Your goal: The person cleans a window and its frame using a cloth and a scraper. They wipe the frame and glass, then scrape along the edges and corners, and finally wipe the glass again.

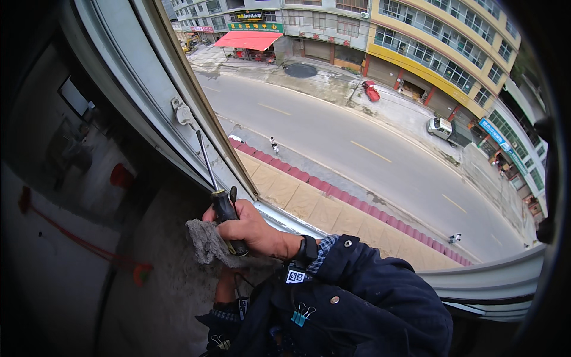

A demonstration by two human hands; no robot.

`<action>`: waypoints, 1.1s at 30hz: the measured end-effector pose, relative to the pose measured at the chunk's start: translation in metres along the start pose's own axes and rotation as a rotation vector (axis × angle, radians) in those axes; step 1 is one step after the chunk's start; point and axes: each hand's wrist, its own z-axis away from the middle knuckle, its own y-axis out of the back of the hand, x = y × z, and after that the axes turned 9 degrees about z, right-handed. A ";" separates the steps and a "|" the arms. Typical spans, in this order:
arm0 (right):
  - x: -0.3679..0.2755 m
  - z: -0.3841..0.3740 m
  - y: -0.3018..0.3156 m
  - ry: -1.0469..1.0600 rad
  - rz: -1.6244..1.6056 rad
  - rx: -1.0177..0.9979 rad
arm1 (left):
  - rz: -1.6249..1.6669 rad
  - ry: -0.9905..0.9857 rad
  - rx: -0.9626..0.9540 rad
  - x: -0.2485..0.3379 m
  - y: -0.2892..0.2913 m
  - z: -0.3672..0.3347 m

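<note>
Right hand (256,229): reached up near the window; wrapped bent fingers round the screwdriver grip, with thumb pressed along it.
Screwdriver (222,205): black-and-yellow grip, long metal shaft; sat in the right fist, slanted up and left, pointed at the lower end of the window latch; impossible to tell whether touching.
Window latch (182,112): whitish; mounted on the pale window frame (134,59).
Cloth (205,243): grey, shaggy, crumpled; bunched beside the lower part of the grip, left of the right hand.
Left forearm (225,288): rose from the lower edge toward the cloth; left hand mostly hidden there, finger state impossible to tell.
Wristband (307,247): black; worn on the right wrist.
Jacket (380,291): dark navy, snap-buttoned; carried a teal binder clip (300,318) in front.
Indoors: held a red bucket (122,177), left, near a long red pole (77,235).
Street (297,116): ran below, outside; bordered, far side, by a red awning (248,39), a small red vehicle (371,91) and a white-cabbed truck (441,128).
</note>
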 end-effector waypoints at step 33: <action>0.002 -0.006 0.040 0.048 -0.131 0.139 | -0.051 -0.372 0.360 0.060 0.042 -0.004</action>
